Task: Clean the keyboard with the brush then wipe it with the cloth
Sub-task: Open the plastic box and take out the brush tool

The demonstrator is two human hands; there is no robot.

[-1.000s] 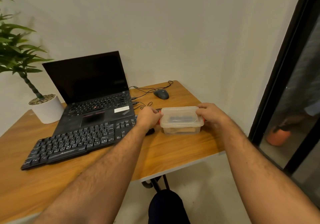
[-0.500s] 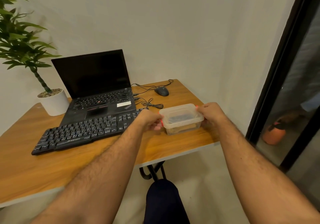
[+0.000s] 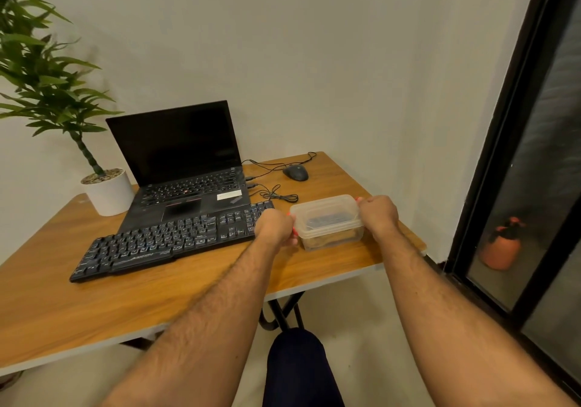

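A black keyboard [image 3: 163, 243] lies slantwise on the wooden table [image 3: 94, 306], in front of an open laptop [image 3: 185, 171]. To its right stands a clear plastic box [image 3: 327, 223] with its lid on and orange clips at both ends; a dark object and something tan show dimly through the plastic. My left hand [image 3: 273, 226] grips the box's left end with curled fingers. My right hand [image 3: 377, 215] grips its right end the same way. No brush or cloth shows plainly.
A potted plant [image 3: 107, 191] stands at the table's back left. A dark mouse [image 3: 295, 172] and loose cables [image 3: 276, 194] lie behind the box. The table's right edge is close to the box. A dark-framed glass door [image 3: 503, 155] is on the right, an orange pot [image 3: 501, 246] behind it.
The box has come a little nearer to the table's front edge in both hands, and my view has pulled back and turned left. Both hands keep their hold on the box's ends.
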